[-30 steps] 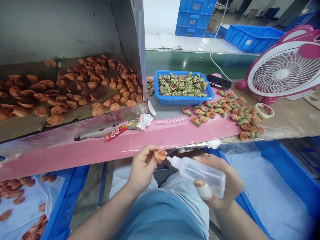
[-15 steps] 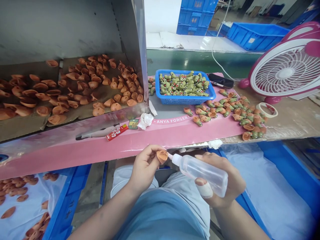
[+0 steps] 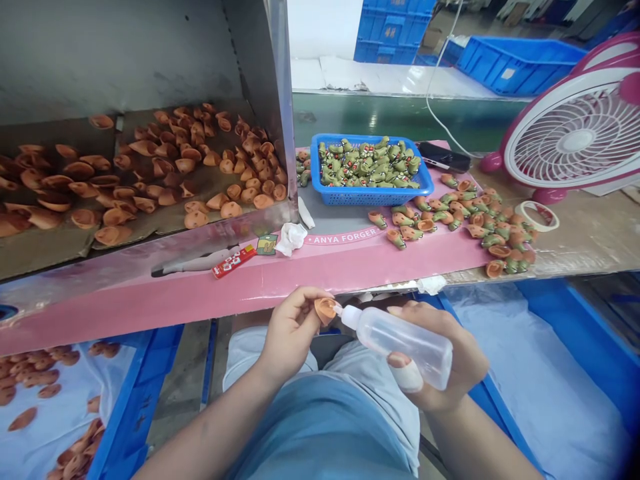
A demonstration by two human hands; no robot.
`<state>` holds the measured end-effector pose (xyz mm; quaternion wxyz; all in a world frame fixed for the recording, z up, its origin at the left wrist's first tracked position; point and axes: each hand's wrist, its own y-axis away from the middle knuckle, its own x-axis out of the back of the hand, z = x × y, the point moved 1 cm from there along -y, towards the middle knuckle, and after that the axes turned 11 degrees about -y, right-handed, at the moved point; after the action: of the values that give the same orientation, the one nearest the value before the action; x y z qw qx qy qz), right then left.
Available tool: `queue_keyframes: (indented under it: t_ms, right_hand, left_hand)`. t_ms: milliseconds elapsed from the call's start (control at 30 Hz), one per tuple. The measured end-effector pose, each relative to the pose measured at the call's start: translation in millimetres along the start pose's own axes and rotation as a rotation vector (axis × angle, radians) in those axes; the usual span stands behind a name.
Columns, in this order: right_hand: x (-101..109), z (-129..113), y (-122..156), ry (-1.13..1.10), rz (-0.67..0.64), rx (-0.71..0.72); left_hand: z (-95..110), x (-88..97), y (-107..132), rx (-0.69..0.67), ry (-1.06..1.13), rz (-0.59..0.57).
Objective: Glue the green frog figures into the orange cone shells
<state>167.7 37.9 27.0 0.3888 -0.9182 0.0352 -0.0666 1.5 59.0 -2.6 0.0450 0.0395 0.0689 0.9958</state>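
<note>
A: While our left hand (image 3: pixel 290 330) pinches the orange shell (image 3: pixel 325 310), fingers clamped on its rim, where does the piece sit?
B: Just below the table (image 3: pixel 200 297) edge, over our lap, with the hollow side turned right.
A: And the squeeze bottle (image 3: pixel 400 343)?
B: Our right hand (image 3: pixel 450 363) wraps its body, fingers closed around it. The long axis runs from lower right up to upper left, and the nozzle (image 3: pixel 341 312) touches the shell's open mouth.
A: Nearer hand?
B: The left, which holds the shell. Our right meets it only through the nozzle.
</note>
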Motion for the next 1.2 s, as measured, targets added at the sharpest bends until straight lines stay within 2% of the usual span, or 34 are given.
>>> queue_keyframes:
  t_ms: [367, 833, 1067, 1200]
  right_hand:
    - [-3.6, -4.3, -2.7, 0.058, -0.034, -0.042]
    - [1.9, -3.2, -0.9, -0.011, -0.042, -0.071]
    - [4.3, -2.6, 0.3, 0.008, 0.032, -0.099]
    - [0.8, -3.7, -3.1, 0.024, -0.018, -0.091]
  left_hand:
    - [-3.1, 0.9, 0.1, -0.002, -0.012, -0.005]
    - [-3.3, 2.3, -1.0, 0.046, 0.005, 0.02]
    - [-4.1, 2.3, -0.9, 0.024, 0.004, 0.018]
    - [-3.6, 1.5, -0.6, 0.019, 0.022, 0.005]
